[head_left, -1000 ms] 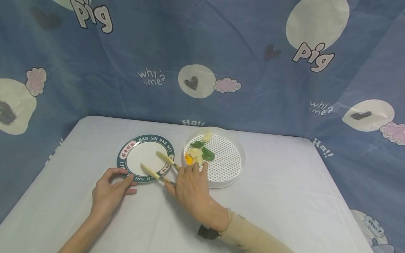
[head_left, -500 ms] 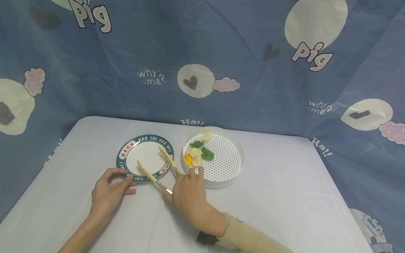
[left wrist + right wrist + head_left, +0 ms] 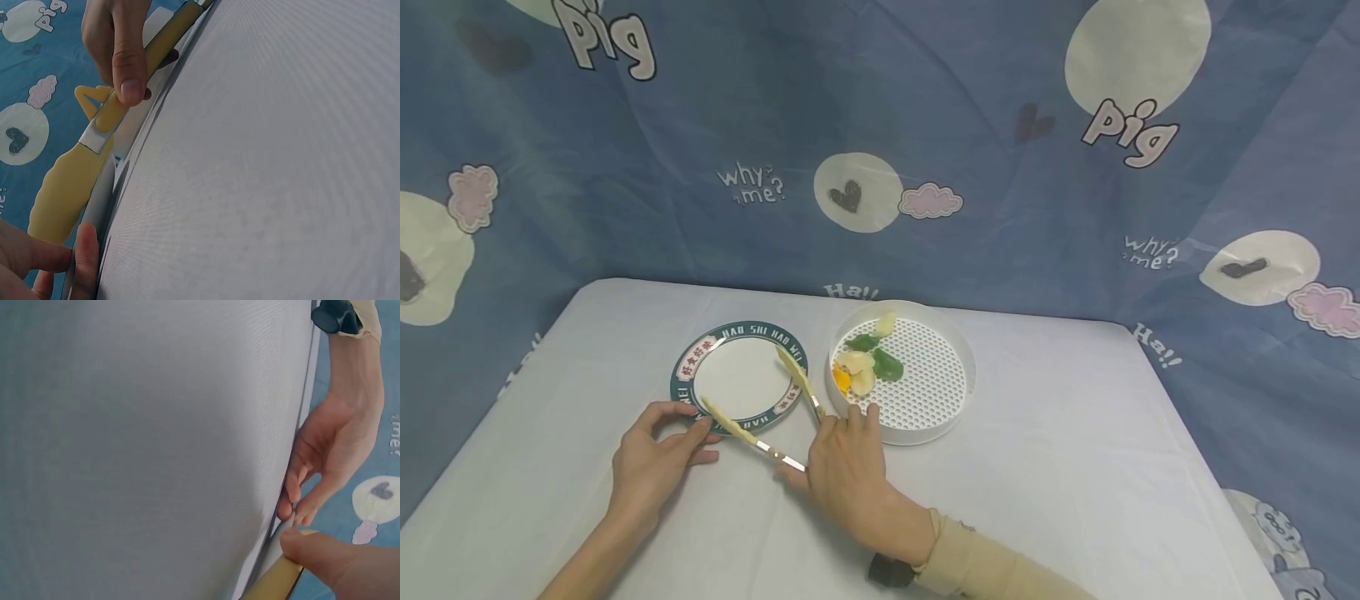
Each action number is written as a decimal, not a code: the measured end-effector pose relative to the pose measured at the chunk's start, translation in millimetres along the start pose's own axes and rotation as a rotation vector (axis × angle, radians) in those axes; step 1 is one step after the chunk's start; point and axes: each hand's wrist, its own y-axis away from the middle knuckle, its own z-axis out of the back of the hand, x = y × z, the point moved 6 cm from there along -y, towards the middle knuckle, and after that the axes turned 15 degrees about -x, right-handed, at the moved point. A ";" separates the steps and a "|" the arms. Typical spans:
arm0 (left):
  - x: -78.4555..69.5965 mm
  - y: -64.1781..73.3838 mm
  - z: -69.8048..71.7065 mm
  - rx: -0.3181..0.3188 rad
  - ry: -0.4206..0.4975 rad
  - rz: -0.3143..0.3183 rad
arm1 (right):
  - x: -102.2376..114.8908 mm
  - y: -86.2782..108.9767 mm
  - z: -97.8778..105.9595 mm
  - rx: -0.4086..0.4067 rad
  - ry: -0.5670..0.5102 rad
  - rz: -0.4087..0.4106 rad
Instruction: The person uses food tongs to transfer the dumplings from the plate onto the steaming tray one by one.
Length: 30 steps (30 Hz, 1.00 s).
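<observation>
In the head view my left hand (image 3: pixel 655 458) pinches the near left rim of a round plate (image 3: pixel 733 375), white with a green lettered border. My right hand (image 3: pixel 850 479) grips yellow-tipped metal tongs (image 3: pixel 730 422), whose arms are spread wide over the plate. Nothing lies between their tips. One tip points toward the left fingers, the other toward the plate's right rim. From the left wrist, the scalloped yellow tongs head (image 3: pixel 69 194) shows close above the plate's edge. Seen from the right wrist, the right thumb (image 3: pixel 319 550) presses along the yellow handle.
A round white perforated tray (image 3: pixel 928 375) stands right of the plate. Inside, toward its left, lie pale yellow pieces (image 3: pixel 862 381), green pieces (image 3: pixel 888 365) and an orange piece (image 3: pixel 841 380). A patterned blue cloth (image 3: pixel 880 108) hangs behind the white-covered table (image 3: pixel 1075 467).
The tongs' arms have spread further apart, the near tip swinging left toward my left hand. My right fingers have drawn back from the pieces in the tray. The left hand keeps its hold.
</observation>
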 end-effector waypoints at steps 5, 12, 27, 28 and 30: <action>0.1 -2.8 -0.5 0.012 0.028 -0.006 | -0.9 0.0 -3.3 0.010 -0.019 -0.004; 1.0 -2.4 -0.2 0.001 0.003 0.004 | -4.9 0.7 -5.5 0.107 -0.108 -0.013; -0.5 -2.3 -2.8 -0.039 -0.001 -0.023 | -95.7 31.1 24.9 -0.279 -0.476 -0.042; -2.3 -1.4 -1.4 -0.066 -0.013 -0.038 | -104.6 34.4 21.8 -0.304 -0.458 -0.064; -7.6 0.0 3.7 -0.146 -0.042 -0.084 | -121.8 40.7 14.0 -0.323 -0.427 -0.118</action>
